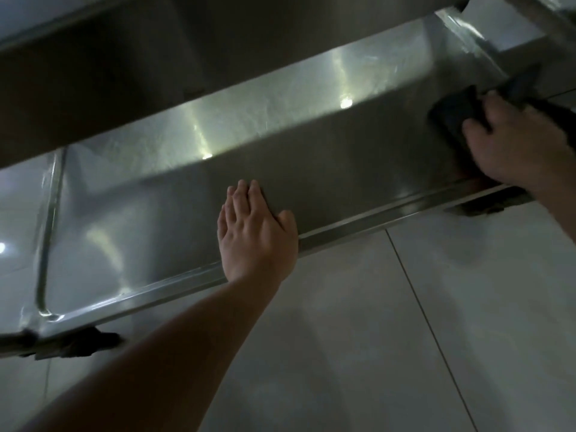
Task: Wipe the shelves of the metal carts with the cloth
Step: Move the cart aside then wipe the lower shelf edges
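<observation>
- Metal cart's bottom shelf [311, 169]: wiping step underway, most of it apparently left.
- Left hand [255, 232] flat, fingers straight, bracing near edge.
- Right hand [514, 145], fingers curled, grips dark cloth [452, 113] at far-right corner; next, sweep leftward.

Bare forearms, no sleeves; left hand [255, 232] & right hand [514, 148] ungloved

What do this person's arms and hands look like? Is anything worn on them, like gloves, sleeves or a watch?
Both are bare. The left hand has no glove, and no ring or watch shows; its forearm is uncovered all the way to the picture's lower edge, with no sleeve in sight. The right hand is also ungloved, and the short stretch of wrist and forearm in view carries no sleeve or band. The light is dim, so fine details cannot be made out.
</observation>
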`<state>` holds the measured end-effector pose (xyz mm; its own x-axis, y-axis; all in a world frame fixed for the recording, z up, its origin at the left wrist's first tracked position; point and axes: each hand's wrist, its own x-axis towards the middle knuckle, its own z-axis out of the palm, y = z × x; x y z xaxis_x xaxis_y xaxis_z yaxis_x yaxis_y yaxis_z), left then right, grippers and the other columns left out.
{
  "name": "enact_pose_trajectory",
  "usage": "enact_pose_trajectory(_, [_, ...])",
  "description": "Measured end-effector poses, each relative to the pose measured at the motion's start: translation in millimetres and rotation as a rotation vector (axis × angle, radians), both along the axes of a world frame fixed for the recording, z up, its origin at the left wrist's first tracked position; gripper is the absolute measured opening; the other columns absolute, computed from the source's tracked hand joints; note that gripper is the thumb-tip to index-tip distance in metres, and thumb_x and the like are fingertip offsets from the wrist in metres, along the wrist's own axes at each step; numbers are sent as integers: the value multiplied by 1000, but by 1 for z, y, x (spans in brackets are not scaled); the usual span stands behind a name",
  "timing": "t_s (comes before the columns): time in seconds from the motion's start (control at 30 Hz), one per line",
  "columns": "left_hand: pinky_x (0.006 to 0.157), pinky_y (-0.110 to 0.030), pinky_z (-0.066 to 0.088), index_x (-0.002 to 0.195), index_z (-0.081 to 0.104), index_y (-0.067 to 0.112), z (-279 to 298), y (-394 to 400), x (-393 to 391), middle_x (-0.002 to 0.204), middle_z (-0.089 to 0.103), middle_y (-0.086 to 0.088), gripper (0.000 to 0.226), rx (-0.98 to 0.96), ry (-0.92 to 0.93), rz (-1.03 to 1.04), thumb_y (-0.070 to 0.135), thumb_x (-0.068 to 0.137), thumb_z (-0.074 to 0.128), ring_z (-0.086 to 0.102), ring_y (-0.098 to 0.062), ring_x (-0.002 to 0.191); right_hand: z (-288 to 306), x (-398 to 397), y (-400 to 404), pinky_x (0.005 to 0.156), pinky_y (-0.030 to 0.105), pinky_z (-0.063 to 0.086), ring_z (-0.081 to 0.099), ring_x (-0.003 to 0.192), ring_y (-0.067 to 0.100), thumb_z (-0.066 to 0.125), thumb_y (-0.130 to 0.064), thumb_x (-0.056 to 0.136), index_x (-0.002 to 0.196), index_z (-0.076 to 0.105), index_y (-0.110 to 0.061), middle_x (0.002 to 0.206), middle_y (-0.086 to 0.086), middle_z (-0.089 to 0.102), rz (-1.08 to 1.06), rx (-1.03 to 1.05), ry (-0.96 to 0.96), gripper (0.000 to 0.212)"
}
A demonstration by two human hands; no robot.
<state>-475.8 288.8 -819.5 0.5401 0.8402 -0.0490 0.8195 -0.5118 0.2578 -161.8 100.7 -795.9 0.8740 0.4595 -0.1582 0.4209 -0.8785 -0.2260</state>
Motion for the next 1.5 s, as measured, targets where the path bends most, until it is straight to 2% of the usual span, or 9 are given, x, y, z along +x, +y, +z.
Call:
enact_pose_trajectory(0.1, [131,-39,2,168,18,15,0,0,1,176,14,-5,79,1,7,-18,49,97,24,6,-20,163,4,-34,24,122,60,22,28,149,49,19,-63,96,162,20,-21,169,15,25,-61,-1,31,78])
enact_pose_trajectory(0.27, [131,-35,-2,170,15,17,1,5,-3,177,10,-2,72,-68,-66,0,43,104,28,1,-17,163,-5,-163,110,126,49,12,13,159,30,22,-54,106,166,17,-28,174,-8,16,396,17,25,65])
enact_pose_trajectory(0.4, [128,-41,24,165,29,22,22,23,-30,170,31,1,70,-244,-306,-20,42,98,33,29,-20,155,-10,-193,118,128,44,8,5,161,19,14,-63,101,166,17,-34,173,-14,16,618,48,-3,71])
enact_pose_trajectory(0.53, [122,-43,29,158,41,27,28,78,-112,165,40,0,55,42,-127,-120,44,106,40,38,-25,150,-5,-171,96,126,41,13,20,157,17,18,-70,94,162,33,-34,168,-16,30,752,64,-5,78])
enact_pose_trajectory(0.87, [131,-43,11,165,29,32,4,126,-195,175,22,4,64,0,-45,234,56,105,32,15,-17,161,-10,-167,231,126,57,7,10,158,38,18,-53,100,166,17,-22,174,1,14,-54,-6,32,72])
enact_pose_trajectory(1.03, [131,-39,9,165,31,31,2,129,-197,175,23,5,63,12,-66,232,51,105,32,14,-14,161,-9,-275,278,128,50,8,11,159,29,18,-55,104,166,20,-24,174,-3,18,585,40,27,69])
enact_pose_trajectory(1.23, [130,-36,6,165,30,32,-3,131,-198,175,22,6,69,21,-68,219,54,100,28,13,-12,161,-12,-260,161,126,39,14,20,158,15,26,-62,100,161,35,-35,167,-18,30,1059,77,-8,68])
enact_pose_trajectory(1.37, [128,-33,1,167,25,32,-5,131,-196,176,18,5,73,34,-49,200,56,98,27,9,-11,162,-13,-177,145,119,52,31,44,144,42,27,-62,98,158,43,-23,160,6,47,740,66,-95,73])
enact_pose_trajectory(1.5, [128,-33,-1,168,22,31,-7,130,-196,176,15,6,74,39,-34,196,56,98,27,6,-9,162,-14,-141,228,125,54,18,23,155,38,18,-61,98,163,25,-26,170,7,27,255,13,-39,74])
